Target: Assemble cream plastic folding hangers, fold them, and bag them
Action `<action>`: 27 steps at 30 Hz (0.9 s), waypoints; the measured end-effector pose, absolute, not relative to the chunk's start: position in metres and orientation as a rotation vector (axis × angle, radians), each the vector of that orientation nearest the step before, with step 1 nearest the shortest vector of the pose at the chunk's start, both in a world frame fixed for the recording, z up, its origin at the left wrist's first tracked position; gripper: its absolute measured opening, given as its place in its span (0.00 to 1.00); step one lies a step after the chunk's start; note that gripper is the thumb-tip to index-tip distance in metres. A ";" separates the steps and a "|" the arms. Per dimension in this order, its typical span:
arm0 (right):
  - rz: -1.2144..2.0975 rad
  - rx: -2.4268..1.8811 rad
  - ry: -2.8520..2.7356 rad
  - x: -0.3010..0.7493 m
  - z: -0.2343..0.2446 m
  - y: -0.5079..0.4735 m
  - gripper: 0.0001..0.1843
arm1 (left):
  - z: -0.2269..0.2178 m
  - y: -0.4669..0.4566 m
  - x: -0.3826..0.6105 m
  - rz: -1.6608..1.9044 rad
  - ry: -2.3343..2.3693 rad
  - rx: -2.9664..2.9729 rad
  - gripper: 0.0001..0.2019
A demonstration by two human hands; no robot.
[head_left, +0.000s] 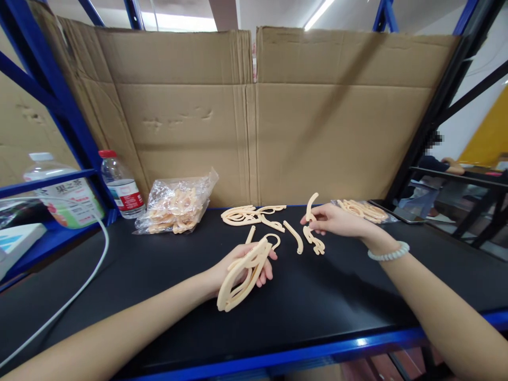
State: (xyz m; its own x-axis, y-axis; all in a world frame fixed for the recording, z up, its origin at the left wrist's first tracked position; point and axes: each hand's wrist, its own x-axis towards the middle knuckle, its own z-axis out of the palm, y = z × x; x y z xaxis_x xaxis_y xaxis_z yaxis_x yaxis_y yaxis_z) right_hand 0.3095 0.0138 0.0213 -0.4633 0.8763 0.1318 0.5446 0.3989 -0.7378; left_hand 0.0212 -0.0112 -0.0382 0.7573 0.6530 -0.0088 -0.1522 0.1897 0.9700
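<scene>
My left hand point(234, 262) is closed around a beige plastic folding hanger point(244, 275), raised over the near part of the table. A curved hook point(277, 239) shows at the far end of that hanger. My right hand point(329, 218) pinches a short curved beige piece point(313, 203) that points upward. Just below its fingers lie several small curved pieces point(315, 242) in a cluster. Between my hands a single curved strip point(293, 237) rests on the table. Behind my left hand is another short strip point(251, 234), partly hidden. Folded hangers point(240, 216) lie farther back.
On the black table point(317, 312), a clear bag of beige pieces point(174, 206) stands left beside a red-capped bottle point(123, 185). Another bag point(365, 210) and a phone-like dark slab point(400, 212) lie right. Cardboard point(178, 127) walls the back. A white cable point(87, 286) crosses the left.
</scene>
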 end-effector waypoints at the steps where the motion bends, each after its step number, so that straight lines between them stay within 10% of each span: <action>1: 0.900 -1.283 -2.128 0.319 0.020 0.019 0.13 | -0.038 -0.011 0.021 0.615 0.473 1.230 0.18; 10: 1.094 -1.639 -2.027 0.323 0.009 0.020 0.29 | -0.028 -0.016 0.022 0.685 0.465 1.054 0.13; 17: 0.416 -1.830 -2.038 0.311 0.010 0.019 0.18 | -0.024 -0.018 0.025 0.744 0.565 0.962 0.07; 27: -0.241 -0.345 -2.690 0.211 -0.010 -0.060 0.14 | -0.024 -0.021 0.025 0.829 0.667 0.923 0.07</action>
State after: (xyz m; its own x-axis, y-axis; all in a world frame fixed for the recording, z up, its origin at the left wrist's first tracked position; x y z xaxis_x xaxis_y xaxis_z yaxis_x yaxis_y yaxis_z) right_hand 0.2110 -0.0603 -0.0095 -0.8827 0.2039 0.4235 0.2759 0.9542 0.1157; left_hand 0.0254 -0.0210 -0.0241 0.5212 0.8411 -0.1441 -0.3208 0.3496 0.8803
